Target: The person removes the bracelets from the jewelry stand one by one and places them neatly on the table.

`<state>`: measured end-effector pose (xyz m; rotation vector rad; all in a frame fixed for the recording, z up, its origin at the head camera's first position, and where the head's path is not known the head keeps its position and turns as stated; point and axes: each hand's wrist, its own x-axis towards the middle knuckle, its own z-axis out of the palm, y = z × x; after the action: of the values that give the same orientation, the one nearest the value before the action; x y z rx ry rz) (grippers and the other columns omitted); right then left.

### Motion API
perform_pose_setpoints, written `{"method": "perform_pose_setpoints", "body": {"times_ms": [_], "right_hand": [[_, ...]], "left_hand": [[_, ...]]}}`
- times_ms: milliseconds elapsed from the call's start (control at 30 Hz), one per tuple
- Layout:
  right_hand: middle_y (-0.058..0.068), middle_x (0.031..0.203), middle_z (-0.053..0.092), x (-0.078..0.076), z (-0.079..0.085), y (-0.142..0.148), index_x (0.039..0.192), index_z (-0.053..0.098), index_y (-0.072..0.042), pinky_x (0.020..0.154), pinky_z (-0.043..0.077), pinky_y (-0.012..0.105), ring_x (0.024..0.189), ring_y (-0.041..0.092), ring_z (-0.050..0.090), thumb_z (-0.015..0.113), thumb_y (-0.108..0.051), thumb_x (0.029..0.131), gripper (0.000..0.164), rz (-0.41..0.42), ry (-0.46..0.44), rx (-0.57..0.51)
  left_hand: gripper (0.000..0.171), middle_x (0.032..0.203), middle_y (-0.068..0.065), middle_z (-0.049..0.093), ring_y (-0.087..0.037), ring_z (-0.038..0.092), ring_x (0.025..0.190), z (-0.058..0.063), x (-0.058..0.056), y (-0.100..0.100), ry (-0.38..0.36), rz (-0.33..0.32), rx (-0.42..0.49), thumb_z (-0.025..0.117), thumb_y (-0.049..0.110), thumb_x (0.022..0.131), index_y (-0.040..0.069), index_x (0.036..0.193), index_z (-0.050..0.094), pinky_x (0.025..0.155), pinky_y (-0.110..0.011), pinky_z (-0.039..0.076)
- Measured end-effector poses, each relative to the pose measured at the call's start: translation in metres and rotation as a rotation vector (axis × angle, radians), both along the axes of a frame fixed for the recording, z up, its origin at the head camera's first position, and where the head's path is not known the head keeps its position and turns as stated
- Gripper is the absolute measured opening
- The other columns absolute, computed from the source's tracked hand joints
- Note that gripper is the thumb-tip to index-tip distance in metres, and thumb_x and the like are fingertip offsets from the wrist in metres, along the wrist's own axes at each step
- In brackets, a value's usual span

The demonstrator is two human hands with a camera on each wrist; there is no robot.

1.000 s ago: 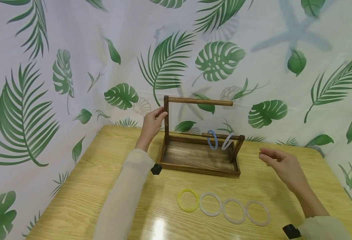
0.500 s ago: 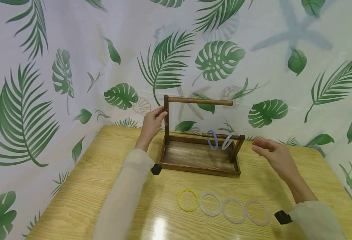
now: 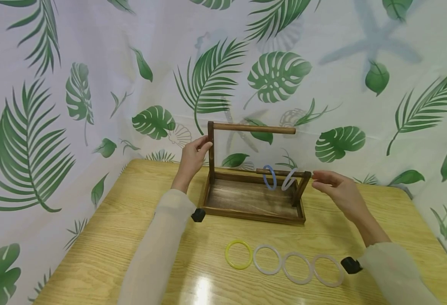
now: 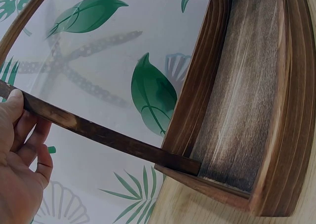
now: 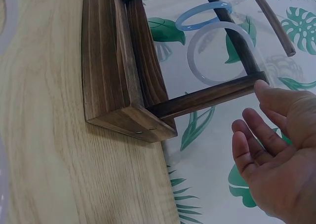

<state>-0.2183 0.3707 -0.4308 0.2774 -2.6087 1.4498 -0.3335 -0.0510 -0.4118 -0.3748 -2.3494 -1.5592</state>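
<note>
A dark wooden rack [image 3: 254, 217] with a shallow tray base stands on the table. My left hand [image 3: 193, 162] pinches its tall left post [image 4: 98, 130], thumb on one side and fingers on the other. My right hand [image 3: 339, 192] is beside the short right post [image 5: 212, 95], with its fingers loosely bent and holding nothing. In the right wrist view the thumb tip appears at the top of that post; whether it touches, I cannot tell. A blue ring [image 3: 273, 178] and a pale translucent ring [image 3: 287, 180] hang on the short post's lower bar [image 5: 232, 34].
In front of the rack lies a row of rings on the wooden table [image 3: 132, 250]: a yellow ring [image 3: 227, 259] at the left, then several pale translucent rings [image 3: 268, 274]. The upper bar [image 3: 254, 128] juts right from the tall post. A leaf-print cloth [image 3: 223, 25] hangs behind.
My right hand has moved left and slightly up, from out over the table to the rack's short post. My left hand, the rack and the rings have stayed put.
</note>
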Motion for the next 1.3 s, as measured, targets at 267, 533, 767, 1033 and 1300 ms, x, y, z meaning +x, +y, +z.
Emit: {"method": "perform_pose_setpoints", "body": {"times_ms": [267, 533, 767, 1033, 1300], "right_hand": [[0.007, 0.129, 0.066, -0.006, -0.002, -0.005, 0.143, 0.059, 0.001, 0.084, 0.051, 0.015, 0.105, -0.005, 0.059, 0.069, -0.026, 0.102, 0.050, 0.020, -0.016, -0.014], [-0.002, 0.128, 0.064, -0.012, -0.002, -0.009, 0.143, 0.057, 0.003, 0.084, 0.051, 0.016, 0.107, -0.002, 0.058, 0.068, -0.028, 0.103, 0.053, 0.041, -0.017, -0.021], [-0.003, 0.128, 0.064, -0.015, -0.002, -0.011, 0.144, 0.057, 0.002, 0.084, 0.051, 0.017, 0.105, -0.002, 0.060, 0.068, -0.031, 0.103, 0.054, 0.041, -0.041, -0.024], [-0.015, 0.118, 0.069, -0.019, -0.004, -0.011, 0.142, 0.060, 0.000, 0.081, 0.052, 0.019, 0.100, 0.005, 0.062, 0.067, -0.031, 0.103, 0.051, 0.043, -0.060, -0.049], [-0.005, 0.127, 0.068, -0.021, -0.004, -0.010, 0.144, 0.061, -0.004, 0.082, 0.052, 0.020, 0.102, 0.006, 0.061, 0.065, -0.036, 0.104, 0.052, 0.017, -0.096, -0.012]], "left_hand": [[0.041, 0.133, -0.019, 0.067, -0.032, 0.063, 0.118, -0.002, 0.000, 0.000, 0.002, 0.005, 0.003, 0.062, 0.023, 0.106, 0.000, 0.140, 0.063, 0.102, -0.046, 0.049], [0.041, 0.133, -0.019, 0.067, -0.032, 0.063, 0.118, -0.002, 0.000, 0.000, -0.002, 0.006, 0.004, 0.062, 0.023, 0.106, -0.001, 0.139, 0.063, 0.102, -0.046, 0.049], [0.042, 0.134, -0.018, 0.067, -0.032, 0.063, 0.119, -0.001, -0.001, 0.001, -0.012, 0.003, 0.005, 0.062, 0.023, 0.106, -0.001, 0.141, 0.062, 0.103, -0.044, 0.049], [0.040, 0.134, -0.019, 0.067, -0.033, 0.063, 0.118, 0.001, 0.000, 0.001, -0.008, 0.004, 0.012, 0.062, 0.022, 0.106, -0.001, 0.139, 0.064, 0.102, -0.046, 0.049], [0.040, 0.131, -0.019, 0.068, -0.033, 0.064, 0.116, 0.000, -0.001, 0.001, 0.007, 0.011, 0.004, 0.063, 0.022, 0.106, -0.001, 0.138, 0.064, 0.101, -0.046, 0.050]]}}
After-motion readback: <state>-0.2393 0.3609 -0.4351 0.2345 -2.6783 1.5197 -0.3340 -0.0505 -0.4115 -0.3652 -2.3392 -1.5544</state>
